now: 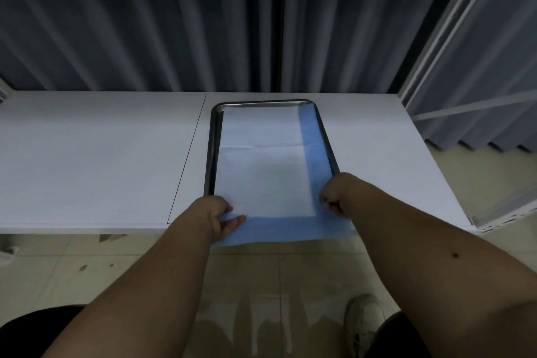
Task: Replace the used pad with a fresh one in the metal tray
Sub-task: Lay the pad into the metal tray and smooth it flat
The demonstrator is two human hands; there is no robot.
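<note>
A metal tray [211, 142] lies lengthwise on the white table, near its middle. A pad [263, 171] with a white centre and blue border lies in the tray. Its near blue edge hangs past the tray and over the table's front edge. My left hand [220, 213] grips the pad's near left corner, thumb on top. My right hand [334, 195] is closed on the pad's near right corner. Only one pad is in view.
The white table [96, 160] has a seam left of the tray. Dark curtains [174, 23] hang behind it. A metal shelf frame [505, 212] stands at the right. Below are the tiled floor and a white shoe [363, 325].
</note>
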